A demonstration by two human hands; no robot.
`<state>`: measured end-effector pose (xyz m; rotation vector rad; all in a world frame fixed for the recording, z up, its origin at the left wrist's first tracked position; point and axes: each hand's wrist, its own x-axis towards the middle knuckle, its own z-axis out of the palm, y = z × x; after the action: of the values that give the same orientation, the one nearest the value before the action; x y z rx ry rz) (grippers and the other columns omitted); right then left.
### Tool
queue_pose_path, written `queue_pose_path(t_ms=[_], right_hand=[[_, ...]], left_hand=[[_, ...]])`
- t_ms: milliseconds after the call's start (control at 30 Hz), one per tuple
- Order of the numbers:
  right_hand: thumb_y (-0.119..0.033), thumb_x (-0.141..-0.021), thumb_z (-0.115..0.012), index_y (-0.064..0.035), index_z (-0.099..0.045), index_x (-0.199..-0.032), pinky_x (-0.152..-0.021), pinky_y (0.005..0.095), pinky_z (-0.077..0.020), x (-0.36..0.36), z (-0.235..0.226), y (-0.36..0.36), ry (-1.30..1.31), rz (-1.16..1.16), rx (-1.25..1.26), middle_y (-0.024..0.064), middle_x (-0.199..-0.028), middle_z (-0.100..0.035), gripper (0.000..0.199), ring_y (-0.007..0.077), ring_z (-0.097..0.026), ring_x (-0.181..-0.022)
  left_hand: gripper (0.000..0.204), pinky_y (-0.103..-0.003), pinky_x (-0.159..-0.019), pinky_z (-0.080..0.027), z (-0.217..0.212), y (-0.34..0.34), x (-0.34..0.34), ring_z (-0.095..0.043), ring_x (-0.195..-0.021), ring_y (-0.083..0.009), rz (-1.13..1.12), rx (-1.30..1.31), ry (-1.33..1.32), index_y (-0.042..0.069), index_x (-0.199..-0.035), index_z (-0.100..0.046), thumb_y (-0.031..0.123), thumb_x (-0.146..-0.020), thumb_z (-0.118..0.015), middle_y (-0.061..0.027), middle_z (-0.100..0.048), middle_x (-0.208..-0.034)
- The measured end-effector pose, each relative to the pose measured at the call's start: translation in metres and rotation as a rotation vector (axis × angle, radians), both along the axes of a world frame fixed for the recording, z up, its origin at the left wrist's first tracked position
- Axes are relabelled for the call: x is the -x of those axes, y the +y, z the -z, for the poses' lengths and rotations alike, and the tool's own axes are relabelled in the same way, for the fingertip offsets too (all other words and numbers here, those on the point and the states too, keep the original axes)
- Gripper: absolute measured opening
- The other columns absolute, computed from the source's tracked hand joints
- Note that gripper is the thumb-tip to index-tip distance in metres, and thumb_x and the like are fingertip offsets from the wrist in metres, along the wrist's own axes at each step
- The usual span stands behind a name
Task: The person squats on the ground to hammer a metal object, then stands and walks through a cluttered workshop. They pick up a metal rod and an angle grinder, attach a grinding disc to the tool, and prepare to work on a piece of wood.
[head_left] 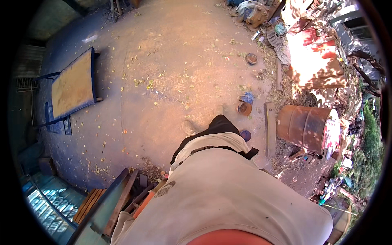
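Left hand and right hand both out of view; can't tell if open, closed or gripping. Nearest stuff to the body: small dark tub (245, 135) on the ground (163, 94), just beside the trousers on the right. Past it, brown can (244, 109) touching or nearly touching a blue crumpled piece (246, 97); second can (251, 59) farther up, apart. Right side blocked: long plank (270, 128), then rusty barrel (304, 126), junk heap toward the ground's upper right corner. Left edge: tan-topped, blue-framed table (73, 85). Lower left corner: leaning boards (120, 204), wood slats (90, 205). Dry leaves scattered around.
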<state>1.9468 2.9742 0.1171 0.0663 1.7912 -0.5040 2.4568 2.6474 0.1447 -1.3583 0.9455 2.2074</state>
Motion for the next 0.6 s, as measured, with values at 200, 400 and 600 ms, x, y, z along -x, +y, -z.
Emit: queue_pose_path(t_ms=[200, 400, 600], right_hand=[[-0.021, -0.093, -0.077, 0.0007, -0.075, -0.115, -0.068, 0.0343, -0.0557, 0.069, -0.041, -0.02, -0.251, 0.034, -0.089, 0.0079, -0.088, -0.073, 0.031, 0.0185, -0.068, -0.073], [-0.017, -0.093, -0.077, 0.0013, -0.075, -0.114, -0.067, 0.0331, -0.0547, 0.224, -0.036, -0.124, -0.557, -0.019, -0.061, 0.0055, -0.084, -0.072, 0.028, 0.017, -0.066, -0.07], [-0.013, -0.093, -0.077, 0.0018, -0.076, -0.114, -0.065, 0.0318, -0.0537, 0.418, -0.007, -0.299, -0.891, -0.191, 0.068, 0.0031, -0.081, -0.071, 0.026, 0.0154, -0.064, -0.068]], left_hand=[[0.038, -0.035, -0.094, -0.055, -0.003, -0.07, 0.077, -0.069, -0.107, -0.0156, 0.049, 0.032, -0.024, 0.003, -0.137, -0.069, 0.027, -0.108, -0.062, -0.0071, -0.075, -0.123], [0.038, -0.034, -0.093, -0.054, -0.003, -0.154, 0.192, -0.068, -0.104, -0.0152, 0.034, 0.087, -0.056, 0.004, -0.137, -0.069, 0.028, -0.109, -0.061, -0.0067, -0.075, -0.123], [0.038, -0.034, -0.091, -0.054, -0.022, -0.255, 0.32, -0.068, -0.101, -0.0148, 0.008, 0.209, -0.009, 0.004, -0.137, -0.069, 0.029, -0.11, -0.059, -0.0063, -0.075, -0.123]])
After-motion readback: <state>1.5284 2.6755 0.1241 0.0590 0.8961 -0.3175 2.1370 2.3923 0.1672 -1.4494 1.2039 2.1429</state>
